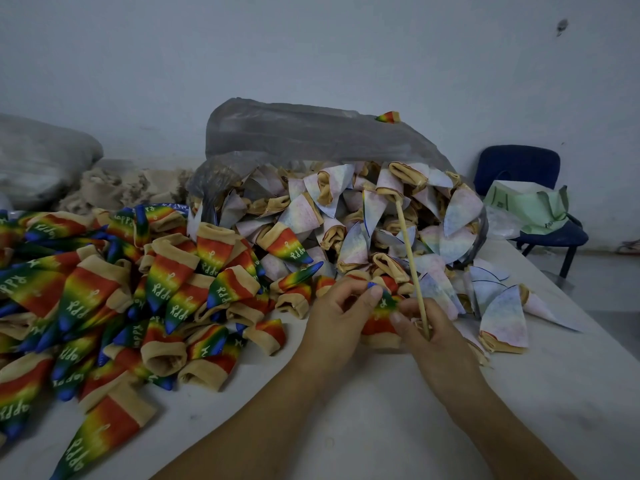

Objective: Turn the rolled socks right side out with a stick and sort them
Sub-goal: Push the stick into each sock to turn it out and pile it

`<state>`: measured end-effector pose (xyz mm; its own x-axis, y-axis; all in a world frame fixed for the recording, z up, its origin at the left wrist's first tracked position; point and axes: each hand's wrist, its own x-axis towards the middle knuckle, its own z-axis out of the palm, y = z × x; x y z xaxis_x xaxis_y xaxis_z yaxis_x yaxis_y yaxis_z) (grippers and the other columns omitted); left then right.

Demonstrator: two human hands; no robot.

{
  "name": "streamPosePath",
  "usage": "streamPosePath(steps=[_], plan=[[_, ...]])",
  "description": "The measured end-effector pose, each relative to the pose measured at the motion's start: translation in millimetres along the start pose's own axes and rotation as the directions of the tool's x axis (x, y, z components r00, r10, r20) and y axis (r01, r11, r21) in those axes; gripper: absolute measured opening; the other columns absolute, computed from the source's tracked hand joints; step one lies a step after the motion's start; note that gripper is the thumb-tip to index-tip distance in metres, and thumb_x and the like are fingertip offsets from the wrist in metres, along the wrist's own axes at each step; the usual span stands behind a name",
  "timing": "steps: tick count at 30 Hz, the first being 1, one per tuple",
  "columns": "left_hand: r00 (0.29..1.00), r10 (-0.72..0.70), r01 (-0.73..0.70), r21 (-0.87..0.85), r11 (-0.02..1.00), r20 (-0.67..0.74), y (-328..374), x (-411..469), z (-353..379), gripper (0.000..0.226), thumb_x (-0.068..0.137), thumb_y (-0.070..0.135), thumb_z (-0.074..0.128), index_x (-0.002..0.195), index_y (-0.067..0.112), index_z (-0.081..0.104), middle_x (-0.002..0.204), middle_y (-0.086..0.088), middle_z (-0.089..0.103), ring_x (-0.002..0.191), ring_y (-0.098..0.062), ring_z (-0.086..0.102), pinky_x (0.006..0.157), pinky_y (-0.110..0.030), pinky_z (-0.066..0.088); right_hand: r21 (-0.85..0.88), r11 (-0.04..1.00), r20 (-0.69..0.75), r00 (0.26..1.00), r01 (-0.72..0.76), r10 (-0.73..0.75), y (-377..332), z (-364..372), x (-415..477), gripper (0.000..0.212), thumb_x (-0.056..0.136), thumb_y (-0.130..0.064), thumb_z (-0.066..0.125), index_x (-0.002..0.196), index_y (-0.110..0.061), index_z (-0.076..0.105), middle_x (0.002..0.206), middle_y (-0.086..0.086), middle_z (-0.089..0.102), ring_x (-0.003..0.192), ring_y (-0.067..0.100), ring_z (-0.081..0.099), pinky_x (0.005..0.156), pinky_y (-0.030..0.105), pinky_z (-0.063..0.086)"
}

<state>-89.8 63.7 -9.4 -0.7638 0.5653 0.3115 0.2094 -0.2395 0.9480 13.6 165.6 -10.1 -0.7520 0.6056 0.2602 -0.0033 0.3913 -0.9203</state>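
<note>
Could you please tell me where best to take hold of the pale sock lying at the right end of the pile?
Probably by its tan cuff, coming from the near side. The pale sock lies flat with that thick, rolled opening towards you, while its thin body narrows away from you and offers less to pinch.

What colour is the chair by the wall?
The chair is dark blue; the head view shows it.

Turned socks [104,296] rainbow w/ tan cuffs; unturned socks [349,209] pale, washed-out; chair [519,174] navy.
</note>
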Motion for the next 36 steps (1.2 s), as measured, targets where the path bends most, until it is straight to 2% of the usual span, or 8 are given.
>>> streamPosePath(steps=[3, 8, 13, 18, 21, 25, 32, 36], plan=[[0.997, -0.075, 0.074, -0.034, 0.997, -0.005, 0, 2, -3, 0.020, 0.091, 0.037, 0.066, 0.072, 0.042, 0.069, 0.082, 0.013, 0.071, 0.080, -0.006, 0.069, 0.070, -0.025, 0.058, -0.032, 0.998, 0.061, 0.997, -0.050, 0.052, 4, 1, 0, 0.007, 0.089, -0.036, 0.058, 0.087, -0.029, 0.060, 0.082, -0.011, 0.066, 0.076, -0.010, 0.058, 0.058, 0.004, 0.042], [0.981, -0.114, 0.107, 0.049, 0.993, 0.159, -2, -1, -3, 0.013, 0.080, 0.063, 0.066, 0.078, 0.049, 0.065, 0.086, 0.028, 0.067, 0.081, 0.006, 0.064, 0.070, -0.014, 0.052, 0.032, 0.996, -0.047, 0.995, -0.087, 0.088, 6, -2, 4, 0.011, 0.093, -0.030, 0.055, 0.084, -0.028, 0.061, 0.073, -0.020, 0.065, 0.070, -0.015, 0.056, 0.053, 0.001, 0.039], [0.946, -0.180, 0.128, 0.200, 0.971, 0.269, -12, -4, -1, 0.017, 0.076, 0.067, 0.060, 0.081, 0.052, 0.066, 0.078, 0.024, 0.065, 0.073, 0.008, 0.058, 0.068, -0.017, 0.043, 0.168, 0.972, -0.071, 0.981, -0.167, 0.181, 9, -4, 5, 0.013, 0.093, -0.036, 0.055, 0.093, -0.026, 0.063, 0.068, -0.008, 0.062, 0.056, 0.000, 0.055, 0.048, 0.014, 0.038], [0.954, -0.158, 0.101, 0.221, 0.970, 0.256, -16, 1, -6, 0.027, 0.085, 0.055, 0.061, 0.086, 0.028, 0.064, 0.082, 0.000, 0.065, 0.076, -0.006, 0.056, 0.073, -0.031, 0.045, 0.252, 0.941, -0.006, 0.972, -0.224, 0.233, 3, 0, 4, 0.031, 0.083, -0.051, 0.058, 0.095, -0.024, 0.064, 0.057, -0.009, 0.058, 0.048, 0.002, 0.045, 0.045, 0.023, 0.035], [0.921, -0.178, 0.060, 0.326, 0.943, 0.346, -14, -1, -6, 0.019, 0.091, 0.047, 0.063, 0.073, 0.044, 0.059, 0.065, 0.019, 0.054, 0.060, 0.004, 0.046, 0.057, -0.012, 0.037, 0.264, 0.940, 0.046, 0.976, -0.217, 0.212, -1, -6, 5, 0.049, 0.060, -0.067, 0.062, 0.096, -0.034, 0.067, 0.085, -0.005, 0.073, 0.080, 0.011, 0.068, 0.069, 0.037, 0.057], [0.901, -0.171, 0.000, 0.395, 0.919, 0.398, -17, -2, -5, 0.021, 0.090, 0.047, 0.065, 0.071, 0.047, 0.057, 0.060, 0.024, 0.051, 0.056, 0.006, 0.045, 0.050, -0.007, 0.032, 0.258, 0.941, 0.046, 0.976, -0.218, 0.213, -2, -13, 6, 0.045, 0.059, -0.063, 0.066, 0.090, -0.031, 0.070, 0.089, 0.003, 0.074, 0.090, 0.023, 0.069, 0.088, 0.051, 0.053], [0.930, -0.119, -0.024, 0.381, 0.924, 0.348, -15, -5, -7, 0.040, 0.091, 0.057, 0.058, 0.061, 0.031, 0.053, 0.057, 0.014, 0.044, 0.056, -0.001, 0.040, 0.053, -0.017, 0.031, 0.419, 0.882, 0.011, 0.972, -0.216, 0.233, 3, -10, 7, 0.035, 0.071, -0.051, 0.063, 0.100, -0.032, 0.068, 0.096, 0.003, 0.074, 0.089, 0.020, 0.071, 0.070, 0.040, 0.057], [0.910, -0.069, -0.083, 0.342, 0.936, 0.409, -9, -8, -1, 0.046, 0.095, 0.057, 0.051, 0.071, 0.019, 0.062, 0.063, 0.005, 0.054, 0.059, -0.001, 0.047, 0.054, -0.012, 0.035, 0.365, 0.921, -0.208, 0.953, -0.135, 0.222, 8, -2, 6, 0.021, 0.088, -0.048, 0.054, 0.099, -0.034, 0.065, 0.083, -0.014, 0.072, 0.077, 0.005, 0.069, 0.068, 0.030, 0.052]])
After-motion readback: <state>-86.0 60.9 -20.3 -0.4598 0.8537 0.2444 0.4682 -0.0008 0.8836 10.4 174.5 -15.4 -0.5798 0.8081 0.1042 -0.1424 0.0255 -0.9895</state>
